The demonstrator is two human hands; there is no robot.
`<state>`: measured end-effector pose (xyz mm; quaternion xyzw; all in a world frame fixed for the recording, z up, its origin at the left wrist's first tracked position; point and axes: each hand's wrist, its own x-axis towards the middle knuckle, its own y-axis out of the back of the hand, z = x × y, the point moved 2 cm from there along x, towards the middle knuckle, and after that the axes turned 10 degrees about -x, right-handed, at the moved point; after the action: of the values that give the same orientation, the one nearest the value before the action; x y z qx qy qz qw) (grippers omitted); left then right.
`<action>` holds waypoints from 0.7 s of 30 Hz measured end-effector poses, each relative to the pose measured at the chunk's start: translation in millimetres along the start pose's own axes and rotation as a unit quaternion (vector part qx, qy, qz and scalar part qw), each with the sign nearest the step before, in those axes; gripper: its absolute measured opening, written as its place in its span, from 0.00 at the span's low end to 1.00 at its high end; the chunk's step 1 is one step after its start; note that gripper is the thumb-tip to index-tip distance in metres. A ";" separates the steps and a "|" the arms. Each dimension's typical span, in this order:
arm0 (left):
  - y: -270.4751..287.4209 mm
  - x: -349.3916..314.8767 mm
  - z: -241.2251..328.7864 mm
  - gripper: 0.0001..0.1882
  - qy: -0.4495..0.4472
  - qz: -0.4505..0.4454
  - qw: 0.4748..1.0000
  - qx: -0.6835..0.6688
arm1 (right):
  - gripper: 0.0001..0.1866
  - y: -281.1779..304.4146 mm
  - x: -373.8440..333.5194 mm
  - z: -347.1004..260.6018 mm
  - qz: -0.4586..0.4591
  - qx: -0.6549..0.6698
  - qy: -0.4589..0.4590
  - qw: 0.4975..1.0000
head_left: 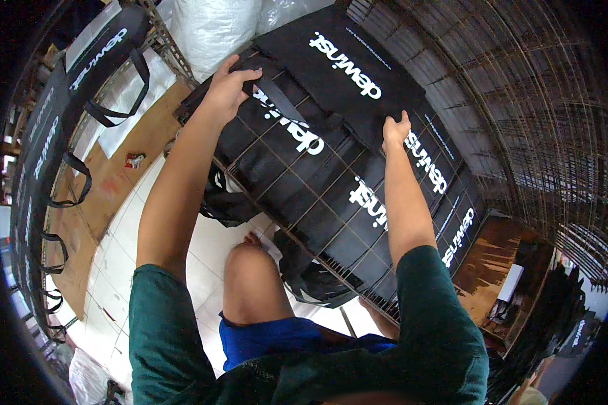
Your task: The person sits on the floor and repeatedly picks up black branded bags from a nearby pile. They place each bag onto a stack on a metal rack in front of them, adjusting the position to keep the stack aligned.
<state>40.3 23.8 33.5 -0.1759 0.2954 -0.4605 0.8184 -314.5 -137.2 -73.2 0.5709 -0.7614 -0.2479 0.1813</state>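
Several black fabric bags with white lettering lie flat on a wire-mesh rack in front of me. My left hand point(231, 89) is at the left end of the upper black bag point(344, 57), beside a dark strap point(277, 98). Its index finger stretches outward, while thumb and lower fingers close at the fabric and strap. On the right, my right hand point(396, 131) grips the near edge of the same bag, thumb up and fingers curled. Another black bag point(270, 169) lies nearer, under the thin wire grid. The undersides of both grips are hidden.
A tall wire-mesh panel point(520, 88) rises at the right. Black bags with loop handles point(91, 179) hang at the left above a wooden board point(108, 202). White sacks point(216, 34) stand behind the rack. More black bags point(317, 280) sit below it near my legs, on white floor tiles point(203, 283).
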 end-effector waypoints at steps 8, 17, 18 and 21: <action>0.7 -5.6 -6.2 0.43 0.028 0.039 0.998 0.028 | 0.34 -11.0 20.0 33.4 0.015 -0.019 -0.005 1.000; 13.5 -7.5 -15.4 0.41 0.031 0.054 0.998 0.002 | 0.33 -7.2 11.7 23.3 0.033 -0.064 0.000 0.997; 16.3 -7.6 -16.1 0.41 0.033 0.057 0.998 0.002 | 0.32 -4.8 2.6 12.4 0.036 -0.073 0.002 0.997; 22.4 -8.7 -18.5 0.41 0.037 0.068 0.997 0.009 | 0.31 -4.4 -0.8 6.6 0.041 -0.108 0.016 0.993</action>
<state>39.4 42.5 9.6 -0.1306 0.3328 -0.4131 0.8376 -314.6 -136.3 -81.1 0.5202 -0.7497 -0.3125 0.2639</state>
